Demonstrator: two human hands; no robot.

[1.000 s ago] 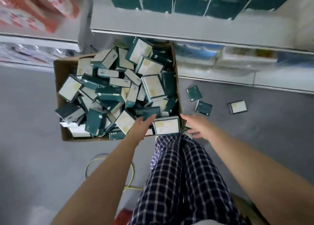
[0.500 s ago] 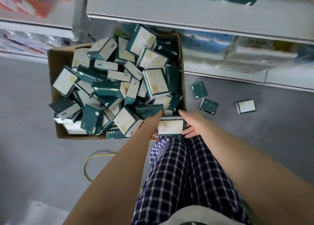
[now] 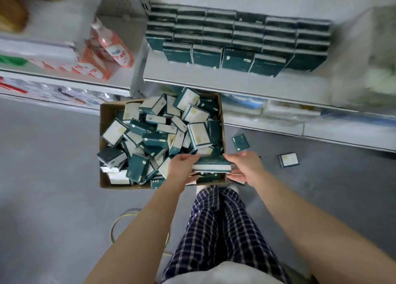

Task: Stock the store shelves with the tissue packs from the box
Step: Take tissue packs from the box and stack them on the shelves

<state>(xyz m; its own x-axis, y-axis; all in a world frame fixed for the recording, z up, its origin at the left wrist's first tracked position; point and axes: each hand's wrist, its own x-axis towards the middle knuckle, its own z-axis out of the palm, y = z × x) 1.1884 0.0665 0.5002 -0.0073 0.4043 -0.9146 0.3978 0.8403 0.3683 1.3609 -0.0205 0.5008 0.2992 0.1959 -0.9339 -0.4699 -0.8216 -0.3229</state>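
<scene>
Standing in plaid trousers [image 3: 218, 230] on the grey floor [image 3: 49, 176], with a yellow cable [image 3: 116, 223] looping just beside the left leg. Reaching both bare forearms forward and down to the near right corner of the box [image 3: 105, 116].

Clamping the left hand [image 3: 184, 166] on the left end of the held pack [image 3: 211, 162], fingers curled over its top edge. Clamping the right hand [image 3: 246, 168] on the right end, thumb above, fingers below. Holding this pack level, just above the near rim of the box.

Leaving wide open floor left of the box and on its near side. Leaving a narrower strip on the right, partly taken by two stray packs [image 3: 241, 142] lying flat and well apart from each other. Showing the far rim of the box close under the front edge of the shelf [image 3: 214, 80]; contact not discernible.

Showing the held pack as a flat block: dark green face upward with small pale lettering, long white edge toward the camera. Showing the loose packs [image 3: 150, 138] heaped in the box at all angles, some green side up, some cream side up. Showing the stocked packs [image 3: 235, 39] standing in tidy rows on the shelf, with bare shelf in front of them and at the right end. Showing a pink bottle [image 3: 113, 45] on the adjoining shelf bay to the left.
</scene>
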